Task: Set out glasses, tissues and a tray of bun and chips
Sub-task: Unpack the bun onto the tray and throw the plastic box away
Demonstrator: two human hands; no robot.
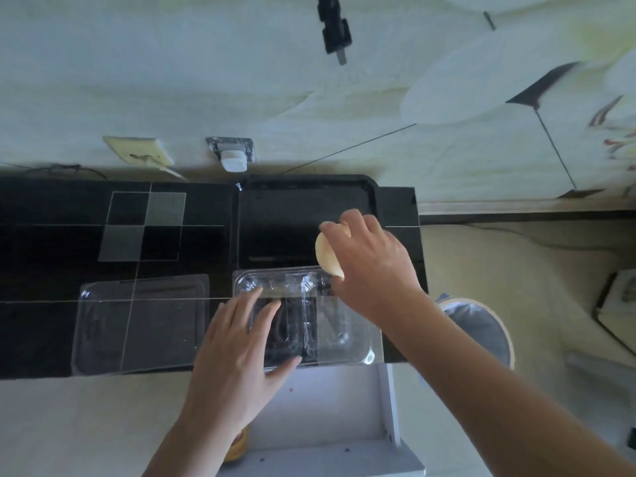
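My right hand (370,259) curls its fingers over the pale bun (327,253), gripping it above the near right part of the black tray (303,187). My left hand (241,342) lies flat, fingers spread and straight, pressing the clear plastic container (344,335) just near of the tray.

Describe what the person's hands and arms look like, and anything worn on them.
Both arms are bare as far as the picture shows, with no sleeve in sight. The left hand and right hand wear no gloves, and I see no rings, watch or bracelet on the fingers or wrists. Nails look short and unpainted, though the picture is slightly blurred.
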